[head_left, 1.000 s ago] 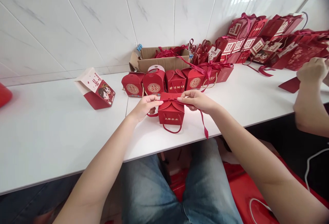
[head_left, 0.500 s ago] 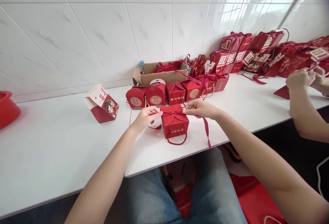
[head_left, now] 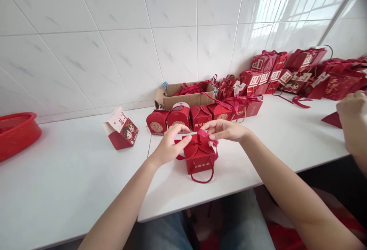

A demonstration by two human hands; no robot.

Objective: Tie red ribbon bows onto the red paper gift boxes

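A small red gift box (head_left: 200, 162) with gold lettering stands near the table's front edge, its red cord handle hanging down in front. Across its top runs a dark red ribbon (head_left: 203, 132), knotted in the middle and raised in a curve on the right. My right hand (head_left: 225, 130) pinches this ribbon above the box's right side. At the left of the box top is my left hand (head_left: 173, 143), thumb and fingers apart, with nothing seen between them. A ribbon end lies beside the box under that hand.
Behind the box stand several red boxes (head_left: 157, 124) and a cardboard tray (head_left: 186, 100) of ribbons. A red-and-white box (head_left: 122, 129) and a red basin (head_left: 18, 135) are at left. Piled boxes (head_left: 265, 75) and another person's hand (head_left: 352, 106) are at right.
My left hand has let go of the ribbon and opened. My right hand has raised its ribbon end into a curve over the box. The view has tilted up and shifted left.
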